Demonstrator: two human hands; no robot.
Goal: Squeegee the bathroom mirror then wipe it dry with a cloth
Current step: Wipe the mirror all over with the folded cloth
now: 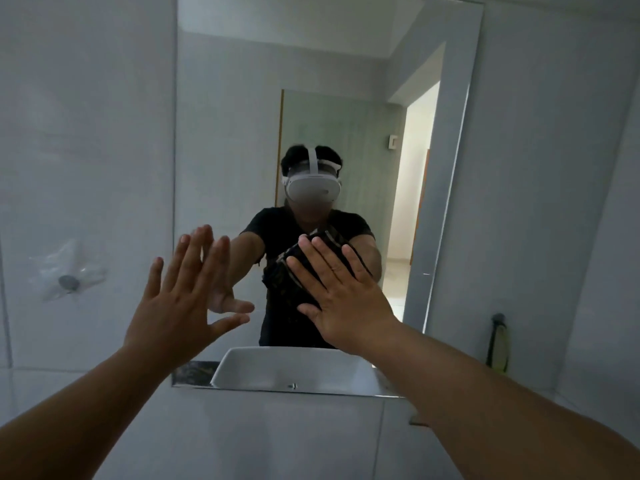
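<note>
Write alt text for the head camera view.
A right hand presses a dark cloth flat against a bathroom mirror, while the left hand is spread open at its left edge. A white sink shows reflected at the bottom.

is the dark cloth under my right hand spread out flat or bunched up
Bunched up. The dark cloth shows folds beneath the flat right hand pressing it against the mirror.

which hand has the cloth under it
The right hand, pressing the dark cloth flat against the mirror; the left hand is spread and empty.
</note>
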